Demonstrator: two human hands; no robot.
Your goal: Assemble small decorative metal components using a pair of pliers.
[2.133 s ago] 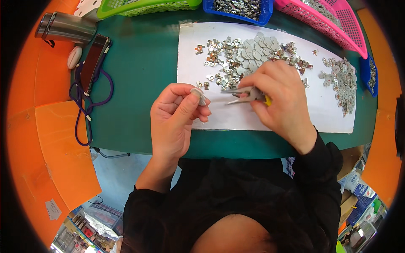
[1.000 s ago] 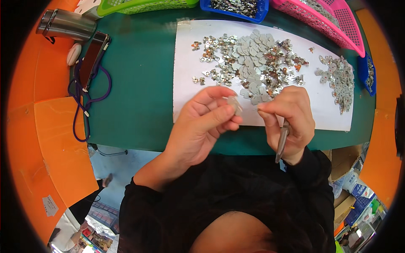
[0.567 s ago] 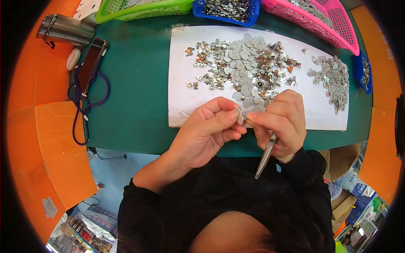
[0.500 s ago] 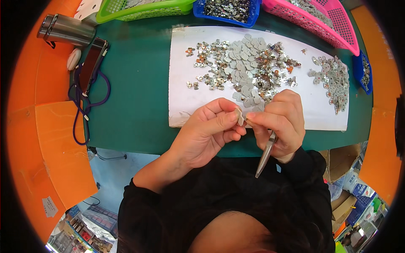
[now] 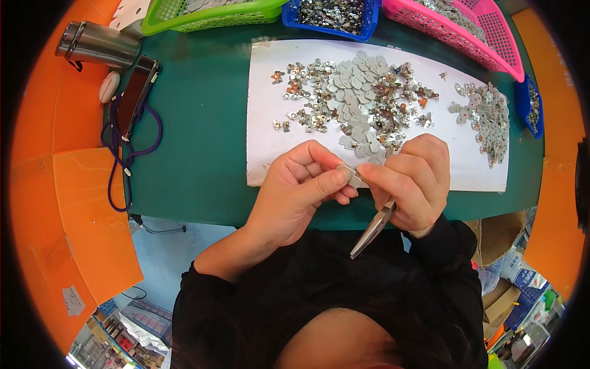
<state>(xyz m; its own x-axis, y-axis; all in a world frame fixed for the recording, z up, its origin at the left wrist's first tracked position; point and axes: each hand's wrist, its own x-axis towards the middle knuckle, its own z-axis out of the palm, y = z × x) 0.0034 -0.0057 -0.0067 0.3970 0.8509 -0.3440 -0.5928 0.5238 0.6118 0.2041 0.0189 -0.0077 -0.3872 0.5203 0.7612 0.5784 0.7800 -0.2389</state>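
The person is sitting at a green-topped table (image 5: 196, 141) boxed in by orange panels (image 5: 61, 203) on both sides. Both hands are meeting over the near edge of a white sheet (image 5: 264, 147) lying across the tabletop. The left hand (image 5: 295, 194) is pinching a small grey flat piece (image 5: 351, 174) between thumb and forefinger, and the right hand (image 5: 413, 175) is closing its fingertips on the same piece from the other side while gripping slim metal tweezers (image 5: 373, 229) in the palm, their tips pointing down toward the person's dark sleeve.

Farther along the sheet, a heap of grey plates and shiny metal bits (image 5: 356, 104) is spreading over the middle, with a smaller pile (image 5: 488, 117) near its right end. Along the far edge of the table are sitting a green basket (image 5: 203, 15), a blue tray (image 5: 335, 12) of metal parts and a pink basket (image 5: 467, 31); a small blue tray (image 5: 530, 104) is sitting at the right edge. At the far left corner a steel flask (image 5: 98, 44) is lying beside a phone (image 5: 136, 92) on a purple lanyard (image 5: 120, 160). Below the table's near edge, pale blue floor (image 5: 160, 258) and cardboard boxes (image 5: 498, 237) are showing.
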